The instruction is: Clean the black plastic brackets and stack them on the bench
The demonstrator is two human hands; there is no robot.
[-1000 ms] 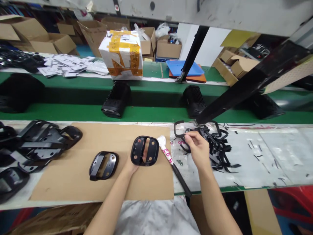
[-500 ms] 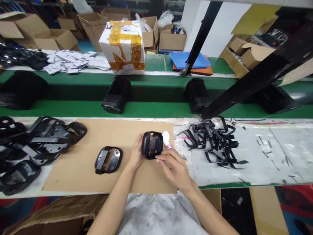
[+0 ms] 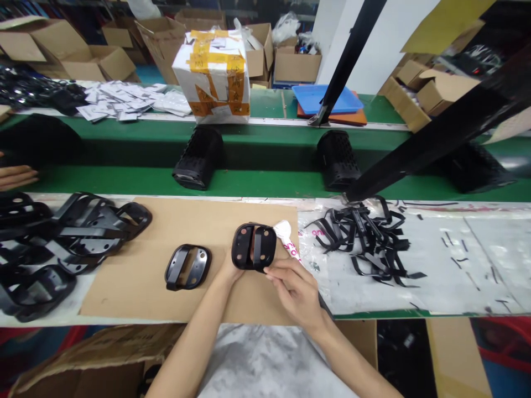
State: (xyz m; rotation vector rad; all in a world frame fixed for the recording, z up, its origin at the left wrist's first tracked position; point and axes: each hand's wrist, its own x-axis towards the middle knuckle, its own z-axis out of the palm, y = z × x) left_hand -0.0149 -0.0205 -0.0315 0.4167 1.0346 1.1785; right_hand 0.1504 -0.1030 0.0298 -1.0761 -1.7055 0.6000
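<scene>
A rounded black plastic frame with a strap across its middle (image 3: 263,249) is held up over the cardboard sheet (image 3: 136,293). My left hand (image 3: 233,271) grips it from behind at the left and below, most of its fingers hidden by the part. At the lower right edge of the frame, my right hand (image 3: 296,284) pinches with thumb and forefinger; whether a strap end lies between them is too small to tell. A similar black frame with its strap (image 3: 188,267) lies on the cardboard to the left. Beside my right hand is a white wrapped item with pink print (image 3: 285,235).
Piled black frames (image 3: 89,226) lie at the left, loose black straps (image 3: 365,237) at the right. Behind, black perforated housings (image 3: 199,157) stand on the green belt (image 3: 265,185). A slanted black post (image 3: 415,138) rises at right. Another person's hand (image 3: 16,176) shows at far left.
The held frame has turned to face the camera more squarely and shifted slightly left. Another person's hand has appeared at the far left. The view has shifted a little.
</scene>
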